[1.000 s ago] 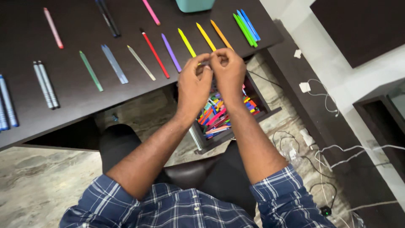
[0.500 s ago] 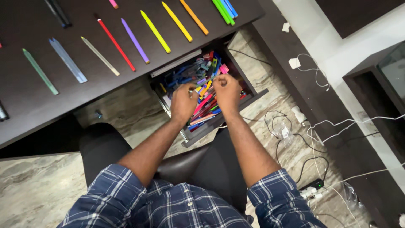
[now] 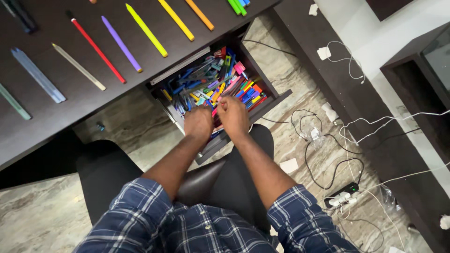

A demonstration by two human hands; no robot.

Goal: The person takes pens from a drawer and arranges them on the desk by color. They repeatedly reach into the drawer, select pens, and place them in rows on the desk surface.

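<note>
My left hand (image 3: 198, 122) and my right hand (image 3: 233, 115) are close together, low over the front of an open dark drawer (image 3: 268, 105) under the desk. The drawer is packed with several coloured pens (image 3: 220, 77). Both hands have their fingers curled down among the pens. A pink-red pen (image 3: 214, 112) shows in the gap between them. Whether either hand grips it is hidden. My sleeves are blue plaid.
On the dark desk (image 3: 47, 115) single pens lie in a row: beige (image 3: 78, 67), red (image 3: 96, 47), purple (image 3: 121, 44), lime (image 3: 146, 30), yellow (image 3: 176, 19), orange (image 3: 199, 14). I sit on a black chair (image 3: 98, 173). Cables (image 3: 328, 159) and a power strip (image 3: 344, 197) lie on the floor at right.
Both hands came down from above the desk edge into the open drawer and drew close together. The camera tilted down, so more of the drawer and floor shows.
</note>
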